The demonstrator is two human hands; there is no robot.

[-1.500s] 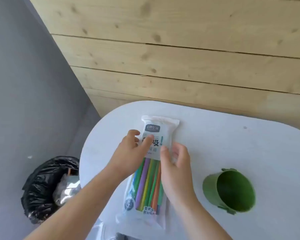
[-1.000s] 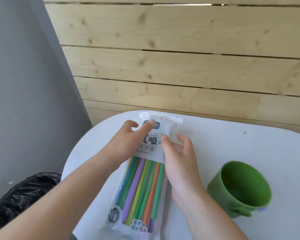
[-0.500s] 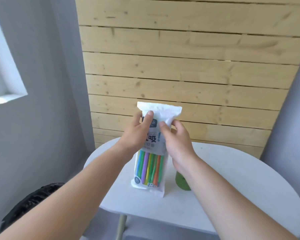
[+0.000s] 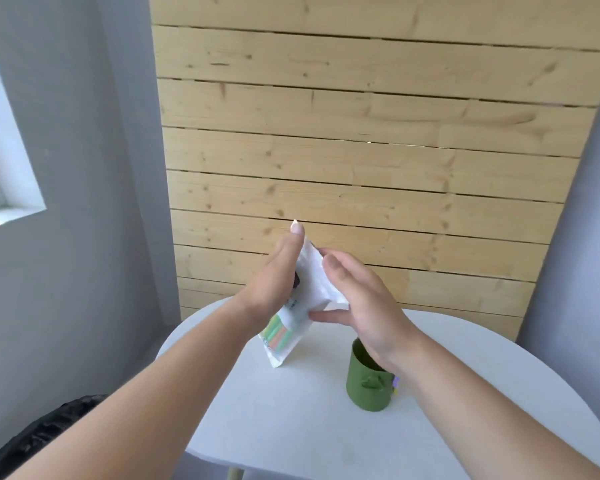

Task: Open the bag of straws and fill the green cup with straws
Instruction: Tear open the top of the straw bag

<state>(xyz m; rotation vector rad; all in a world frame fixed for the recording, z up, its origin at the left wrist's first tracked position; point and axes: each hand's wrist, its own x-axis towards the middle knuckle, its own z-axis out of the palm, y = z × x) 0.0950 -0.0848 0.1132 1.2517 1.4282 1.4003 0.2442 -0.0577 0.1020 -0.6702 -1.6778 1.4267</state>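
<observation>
From the head camera, both bare arms reach forward over a white round table (image 4: 291, 427) set against a pale wooden plank wall (image 4: 361, 150). The bag of straws (image 4: 300, 306) is held up in the air above the far left part of the table, tilted, with its top end high between the two hands and its lower corner pointing down toward the tabletop. The left hand (image 4: 274, 282) grips the bag from the left side, thumb stretched up along the bag's upper edge. The right hand (image 4: 357, 299) closes on the white top portion of the bag from the right, its fingers (image 4: 326, 317) curled under the plastic. Coloured straws (image 4: 276, 332), green and orange, show through the clear lower part of the bag.

The green cup (image 4: 369, 386) stands upright on the table, right of the bag and nearer the camera, partly hidden behind the right wrist; its inside cannot be seen. A small lilac item peeks out just right of the cup, too hidden to identify.

A black bin bag (image 4: 42, 441) sits low at the near left, beside the grey wall (image 4: 84, 168).
</observation>
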